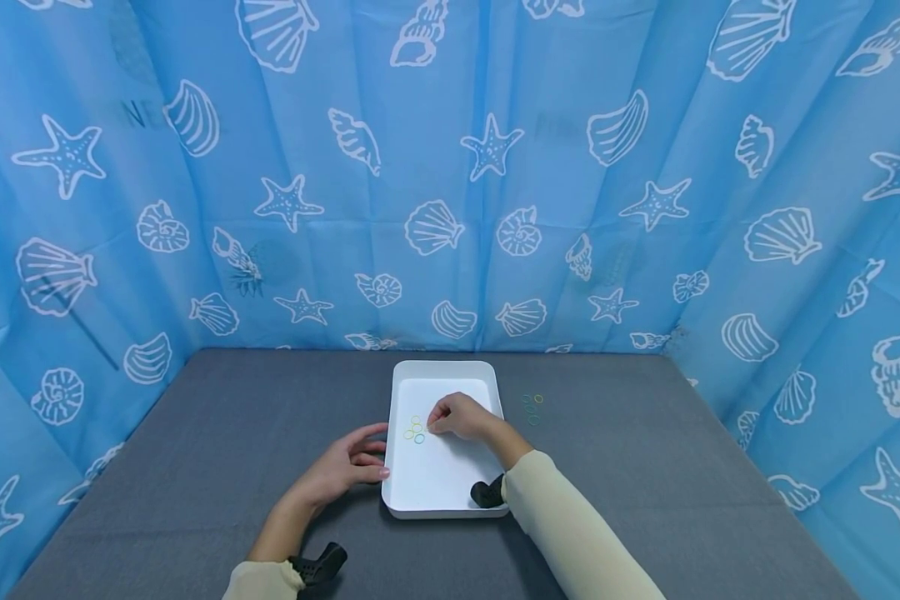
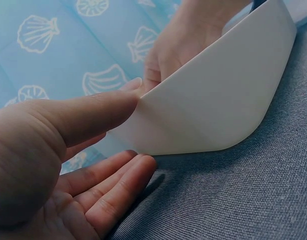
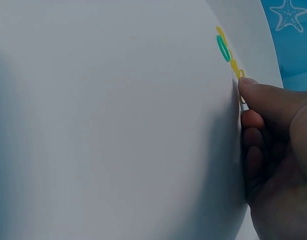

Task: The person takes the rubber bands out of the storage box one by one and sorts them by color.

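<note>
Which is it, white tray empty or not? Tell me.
The white tray is not empty: yellow rings and a green ring lie inside it, near the right hand.

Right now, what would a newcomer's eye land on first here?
Probably the blue curtain with white shells and starfish, filling the background. Then the white tray on the grey tabletop, where the right hand pinches a small ring beside a cluster of yellow and green rings.
</note>
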Tool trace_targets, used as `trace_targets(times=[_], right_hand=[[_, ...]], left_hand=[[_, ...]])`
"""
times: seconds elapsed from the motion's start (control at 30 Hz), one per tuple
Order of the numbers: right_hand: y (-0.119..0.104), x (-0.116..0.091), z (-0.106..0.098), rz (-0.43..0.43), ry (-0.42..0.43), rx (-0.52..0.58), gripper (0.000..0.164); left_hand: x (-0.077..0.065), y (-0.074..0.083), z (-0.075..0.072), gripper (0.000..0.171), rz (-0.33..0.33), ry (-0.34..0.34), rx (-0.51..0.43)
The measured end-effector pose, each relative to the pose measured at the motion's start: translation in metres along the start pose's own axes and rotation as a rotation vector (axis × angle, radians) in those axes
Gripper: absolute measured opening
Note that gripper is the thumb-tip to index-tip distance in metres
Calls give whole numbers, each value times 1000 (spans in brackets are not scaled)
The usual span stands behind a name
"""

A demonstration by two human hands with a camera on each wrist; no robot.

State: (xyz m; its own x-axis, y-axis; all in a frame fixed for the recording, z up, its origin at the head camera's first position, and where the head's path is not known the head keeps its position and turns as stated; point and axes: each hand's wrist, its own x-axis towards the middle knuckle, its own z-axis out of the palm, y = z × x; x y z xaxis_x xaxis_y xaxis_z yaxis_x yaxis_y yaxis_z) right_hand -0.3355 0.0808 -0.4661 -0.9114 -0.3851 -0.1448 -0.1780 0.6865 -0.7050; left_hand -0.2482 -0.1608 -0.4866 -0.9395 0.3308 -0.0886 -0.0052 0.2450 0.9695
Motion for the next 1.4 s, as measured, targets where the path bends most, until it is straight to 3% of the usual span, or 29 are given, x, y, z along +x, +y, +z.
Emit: trace_targets(times=[0.93,1.13,1.4], right_hand=[[3,0,-2,-16,-36,40,6],[1,-2,-2,-13,-18,13,6],[-2,-2,-7,-22,18,-6,7]], left_hand=[[0,0,0,74,-3,1,0],[0,-1,0,76,-19,-9,-18],[0,-2,-1,76,16,-18,-3]])
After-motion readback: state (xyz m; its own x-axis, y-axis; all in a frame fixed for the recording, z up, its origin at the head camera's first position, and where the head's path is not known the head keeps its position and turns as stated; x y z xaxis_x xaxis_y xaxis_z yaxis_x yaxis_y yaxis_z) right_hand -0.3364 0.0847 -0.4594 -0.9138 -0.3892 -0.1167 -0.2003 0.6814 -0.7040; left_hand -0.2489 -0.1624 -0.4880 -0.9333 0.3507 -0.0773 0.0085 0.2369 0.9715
